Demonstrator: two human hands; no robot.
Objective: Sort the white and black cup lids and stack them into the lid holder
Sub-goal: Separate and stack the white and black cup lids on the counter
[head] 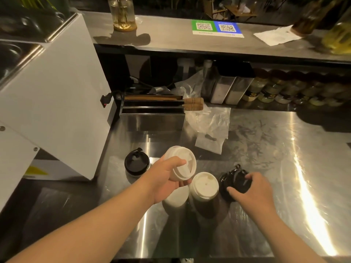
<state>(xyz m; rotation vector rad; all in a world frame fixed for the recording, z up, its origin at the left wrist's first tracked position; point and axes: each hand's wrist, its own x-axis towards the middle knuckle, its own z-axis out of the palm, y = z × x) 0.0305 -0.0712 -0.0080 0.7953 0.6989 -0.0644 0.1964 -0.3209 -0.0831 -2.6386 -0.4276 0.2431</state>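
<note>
My left hand [167, 177] grips a stack of white lids [182, 162], lifted and tilted above the steel counter. Just right of it stands another stack of white lids [204, 185], upright on the counter. My right hand [254, 188] closes over a stack of black lids [235, 180] that rests on the counter beside the white stack. A further stack of black lids [135, 162] stands alone to the left. The metal lid holder [152, 118], with long narrow slots, sits at the back of the counter, well beyond both hands.
A white machine [53, 95] blocks the left side. Two wooden handles [193, 104] stick out by the holder. Crumpled clear plastic [210, 124] lies behind the lids. Metal tins and a row of jars [266, 90] line the back under a shelf.
</note>
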